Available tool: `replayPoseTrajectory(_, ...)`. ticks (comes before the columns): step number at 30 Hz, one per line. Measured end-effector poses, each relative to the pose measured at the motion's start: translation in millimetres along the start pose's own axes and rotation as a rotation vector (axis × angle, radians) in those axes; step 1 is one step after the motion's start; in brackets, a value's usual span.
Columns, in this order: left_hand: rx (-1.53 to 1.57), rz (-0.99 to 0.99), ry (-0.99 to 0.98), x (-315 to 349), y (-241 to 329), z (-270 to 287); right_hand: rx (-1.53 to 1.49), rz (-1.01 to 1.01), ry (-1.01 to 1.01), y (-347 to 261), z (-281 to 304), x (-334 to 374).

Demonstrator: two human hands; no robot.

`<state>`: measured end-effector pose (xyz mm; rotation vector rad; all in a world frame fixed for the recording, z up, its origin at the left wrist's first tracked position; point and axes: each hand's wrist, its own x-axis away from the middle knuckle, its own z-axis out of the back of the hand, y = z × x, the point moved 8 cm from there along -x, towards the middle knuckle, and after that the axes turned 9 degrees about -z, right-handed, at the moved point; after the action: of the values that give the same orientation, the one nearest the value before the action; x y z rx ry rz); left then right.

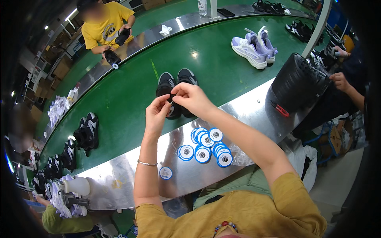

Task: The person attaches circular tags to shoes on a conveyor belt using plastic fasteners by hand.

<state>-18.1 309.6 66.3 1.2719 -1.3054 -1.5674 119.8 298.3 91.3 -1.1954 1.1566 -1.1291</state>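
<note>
A pair of black and grey sneakers, the left shoe [165,82] and the right shoe [186,74], stands on the green belt in front of me. My left hand [157,111] is closed in a pinch over the near end of the left shoe. My right hand [191,100] pinches just beside it, fingertips almost meeting the left ones. A tiny pale bit shows between the fingertips, too small to name. The hands hide the near parts of both shoes. Round white tags with blue rims [203,154] lie in loose piles on the metal edge nearer me.
A single round tag [166,173] lies by my left forearm. White and lilac sneakers [254,47] stand farther right on the belt [131,95]. A black bin [295,77] with a red clip stands at right, near another person's hands. Across, a person in yellow [107,25] holds black shoes.
</note>
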Motion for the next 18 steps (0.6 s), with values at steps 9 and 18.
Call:
replayPoseTrajectory(9, -0.219, 0.046, 0.125, 35.1, -3.0, 32.6, -0.42, 0.25, -0.449, -182.0, 39.5, 215.7)
replayPoseTrajectory(18, -0.349, -0.045, 0.487, 132.7, 27.9, 33.3, -0.242, 1.357, -0.24, -256.8, 45.1, 331.6)
